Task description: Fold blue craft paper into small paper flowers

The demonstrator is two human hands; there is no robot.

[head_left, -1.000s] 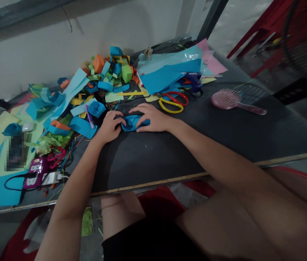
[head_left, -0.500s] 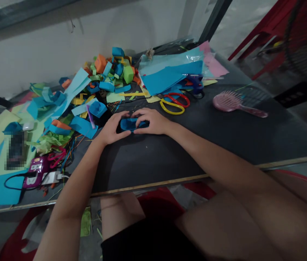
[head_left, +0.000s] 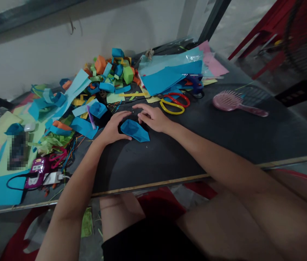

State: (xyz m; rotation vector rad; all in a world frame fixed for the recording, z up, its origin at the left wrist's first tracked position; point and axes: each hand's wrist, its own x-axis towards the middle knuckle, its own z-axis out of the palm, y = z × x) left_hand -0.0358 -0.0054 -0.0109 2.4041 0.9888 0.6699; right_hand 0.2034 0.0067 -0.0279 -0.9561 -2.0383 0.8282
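Left hand spread about the folded paper's end — right hand loosely spread just beside it

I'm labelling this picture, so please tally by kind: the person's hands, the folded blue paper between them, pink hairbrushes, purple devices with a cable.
Left hand and right hand: 2
Folded blue paper: 1
Pink hairbrush: 1
Purple device: 1
Total: 5

Looks like folded blue paper, open-topped (tapering toward lower right). Sits angled on black tabletop.
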